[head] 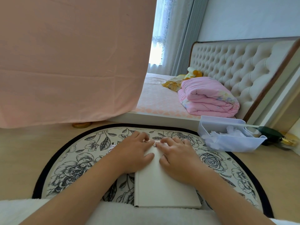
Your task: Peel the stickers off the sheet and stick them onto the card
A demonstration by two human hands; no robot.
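Observation:
A white card (pixel 164 190) lies on the floral mat (pixel 78 161) in front of me. Both hands rest on its far end. My left hand (pixel 134 153) lies flat with its thumb spread on the card. My right hand (pixel 177 158) also lies on the card. The fingertips of both hands meet at a small pinkish sticker (pixel 154 143) at the card's far edge and press on it. A corner of the sticker sheet (pixel 112 146), with a pink cartoon figure, peeks out from under my left hand; the rest is hidden.
A clear plastic bin (pixel 230 140) with white scraps stands at the right of the mat, with a dark green object (pixel 271 135) behind it. A bed with a folded pink quilt (pixel 209 98) lies beyond. A pink cloth (pixel 73 59) hangs at the left. White fluffy fabric (pixel 146 215) covers my lap.

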